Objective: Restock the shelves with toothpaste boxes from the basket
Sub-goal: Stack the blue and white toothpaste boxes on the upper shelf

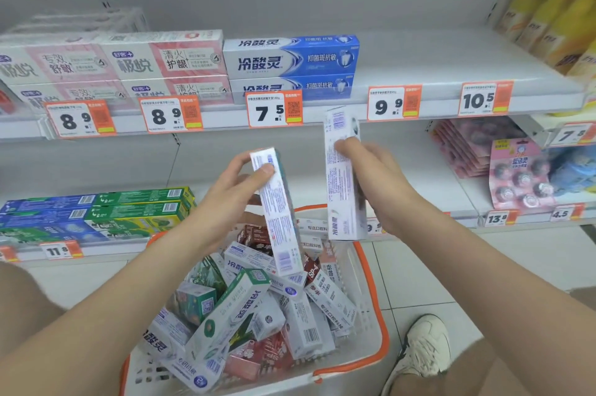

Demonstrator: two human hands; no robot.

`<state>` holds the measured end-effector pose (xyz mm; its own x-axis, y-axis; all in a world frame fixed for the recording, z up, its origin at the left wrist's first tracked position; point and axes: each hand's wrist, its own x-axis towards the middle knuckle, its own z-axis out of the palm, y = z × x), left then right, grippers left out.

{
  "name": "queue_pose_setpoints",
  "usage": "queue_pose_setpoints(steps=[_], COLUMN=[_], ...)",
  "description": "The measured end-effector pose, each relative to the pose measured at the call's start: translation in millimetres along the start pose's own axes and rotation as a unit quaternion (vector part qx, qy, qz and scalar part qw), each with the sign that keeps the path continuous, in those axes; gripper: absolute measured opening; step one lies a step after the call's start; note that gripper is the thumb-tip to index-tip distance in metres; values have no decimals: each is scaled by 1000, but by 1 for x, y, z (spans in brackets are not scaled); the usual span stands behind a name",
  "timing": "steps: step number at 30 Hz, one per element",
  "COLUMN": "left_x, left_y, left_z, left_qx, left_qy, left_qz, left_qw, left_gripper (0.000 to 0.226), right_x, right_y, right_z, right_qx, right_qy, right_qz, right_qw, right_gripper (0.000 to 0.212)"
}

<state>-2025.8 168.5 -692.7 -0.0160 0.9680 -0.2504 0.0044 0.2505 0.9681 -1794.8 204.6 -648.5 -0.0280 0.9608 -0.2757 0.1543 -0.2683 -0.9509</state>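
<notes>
- White toothpaste box (343, 176), printed side toward the camera, in the right hand (377, 176). Fingers curl round its upper half, thumb hidden behind. Long axis near upright, top end just under the shelf lip.
- Second box (277, 211), white with a teal edge, in the left hand (238, 182). Pinched near its top between thumb and fingers. It tilts, and its lower end dips in among the loose boxes (245, 308).
- Both held boxes hang above the basket (371, 269), a white one with an orange rim, on the floor and well filled with mixed cartons lying every which way.
- Upper shelf (419, 73) lies above and beyond both hands. Bare board shows right of the stacked blue boxes (290, 60), over the 9.9 tag (393, 103).
- Key relation: that stretch sits up and slightly right of the right hand, which is the nearer one; the left hand is lower and farther off.
- Shelved stock lies flat, long axis along the shelf edge. Judgement: the right-hand box needs about a quarter turn before it can go in the same way.
- Cannot read the held boxes' brand faces, so the right slot is a guess.
- Further out: pink boxes (129, 63) on the upper left, green boxes (138, 208) on the lower shelf, a pale shoe (425, 344) beside the basket.
</notes>
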Motion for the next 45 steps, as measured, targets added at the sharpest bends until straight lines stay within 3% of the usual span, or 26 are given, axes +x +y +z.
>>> queue_pose_setpoints(steps=[2, 5, 6, 8, 10, 15, 21, 24, 27, 31, 34, 40, 42, 45], left_x=[0, -1, -1, 0, 3, 18, 44, 53, 57, 60, 63, 67, 70, 78], left_y=[7, 17, 20, 25, 28, 38, 60, 67, 69, 70, 73, 92, 101, 114], left_z=[9, 24, 27, 33, 40, 68, 105, 115, 118, 123, 131, 160, 172, 190], left_qx=[16, -3, -10, -32, -47, -89, -149, -170, -185, -192, -197, -167, -139, -80], left_qy=[26, 58, 66, 75, 83, 103, 110, 128, 135, 134, 138, 140, 143, 136], left_qz=[8, 10, 7, -4, -15, -28, 18, 10, -15, -27, -23, 6, 35, 89], left_qw=[999, 998, 998, 997, 995, 990, 983, 977, 973, 972, 970, 976, 979, 983], left_gripper=[30, 29, 31, 37, 41, 60, 53, 58, 71, 72, 68, 57, 49, 36], right_x=[5, 13, 16, 26, 38, 79, 138, 160, 169, 175, 180, 182, 176, 148], right_y=[-7, -25, -31, -44, -55, -71, -62, -60, -58, -53, -49, -40, -41, -50], right_z=[-7, -26, -33, -48, -61, -100, -135, -147, -152, -153, -154, -156, -163, -178], right_qx=[49, 175, 199, 211, 200, 185, -16, -127, -289, -345, -398, -444, -401, -242], right_qy=[56, 101, 105, 136, 217, 341, 329, 283, 278, 252, 244, 250, 246, 212], right_qz=[-23, -54, -73, -120, -169, -249, -229, -205, -146, -177, -168, -241, -264, -324], right_qw=[997, 978, 971, 960, 940, 888, 916, 928, 905, 887, 868, 826, 842, 890], right_gripper=[26, 66, 70, 59, 48, 42, 51, 54, 58, 34, 39, 41, 39, 35])
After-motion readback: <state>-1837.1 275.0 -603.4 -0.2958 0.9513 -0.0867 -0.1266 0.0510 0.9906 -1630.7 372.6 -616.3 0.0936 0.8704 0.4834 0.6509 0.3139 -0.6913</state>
